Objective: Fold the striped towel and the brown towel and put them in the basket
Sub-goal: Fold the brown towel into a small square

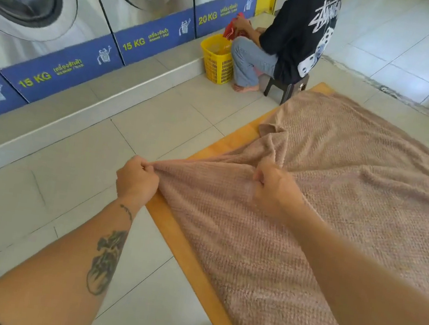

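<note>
My left hand [137, 179] was closed tight on the brown towel [325, 204], pinching its edge where it hung just off the side of the table [186, 246], so that I could pull the cloth taut toward me. My right hand [272, 189] was fisted in the same towel a little further in, with a ridge of fabric gathered between the two grips; I judged I was hunting for a corner or a straight edge to begin the first fold. The towel lay spread over nearly the whole tabletop, only a strip of bare wood showing along its left side, and that flat spread gave me room to fold it cleanly. A small flap [270, 130] sat turned over near the far left edge and would need smoothing. I could not see the striped towel anywhere. Beyond the table a yellow basket [217, 59] stood on the floor against the step below the washers [64, 6], well apart from me. A seated person [295, 36] on a low stool [286, 86] was handling something red just above it. Nothing of mine was in a basket yet, as far as I could tell.
</note>
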Demonstrator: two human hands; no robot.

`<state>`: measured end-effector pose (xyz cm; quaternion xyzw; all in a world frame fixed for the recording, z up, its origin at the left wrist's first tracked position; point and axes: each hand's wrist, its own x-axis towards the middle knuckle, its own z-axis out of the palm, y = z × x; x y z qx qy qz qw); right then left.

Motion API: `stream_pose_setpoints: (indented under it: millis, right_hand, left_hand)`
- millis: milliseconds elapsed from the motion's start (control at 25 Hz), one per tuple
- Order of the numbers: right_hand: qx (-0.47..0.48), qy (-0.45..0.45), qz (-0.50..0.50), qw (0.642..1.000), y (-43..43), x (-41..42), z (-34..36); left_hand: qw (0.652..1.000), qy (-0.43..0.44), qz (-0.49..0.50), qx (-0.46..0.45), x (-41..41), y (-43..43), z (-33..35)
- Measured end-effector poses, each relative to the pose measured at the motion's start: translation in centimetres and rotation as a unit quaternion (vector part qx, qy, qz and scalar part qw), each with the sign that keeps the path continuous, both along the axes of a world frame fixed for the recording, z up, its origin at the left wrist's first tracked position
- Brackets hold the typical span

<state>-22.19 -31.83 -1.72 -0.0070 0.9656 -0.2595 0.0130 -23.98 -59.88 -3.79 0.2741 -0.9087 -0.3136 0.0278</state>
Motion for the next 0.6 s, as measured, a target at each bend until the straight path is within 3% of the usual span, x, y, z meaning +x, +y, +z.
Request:
stream_pose_setpoints:
  millis: [120,200,320,480,600]
  right_hand:
    - [0.029,0.026,0.039,0.999,0.4,2.6,-0.7]
    - [0.047,-0.006,0.046,0.998,0.8,5.0,-1.0]
    - [0.027,-0.030,0.003,0.999,1.2,9.7,-0.4]
    - [0.006,-0.040,-0.089,0.995,1.5,17.9,0.7]
    - [0.002,-0.090,-0.147,0.985,2.4,24.9,0.9]
  left_hand:
    - [0.999,0.009,0.031,0.037,-1.1,0.6,0.1]
    - [0.995,0.003,0.042,0.094,-1.0,1.1,0.2]
    - [0.987,0.020,0.017,0.156,0.4,1.2,1.5]
    - [0.990,0.042,-0.002,0.132,4.0,0.1,4.5]
    - [0.990,0.044,-0.107,0.086,7.5,0.1,5.9]
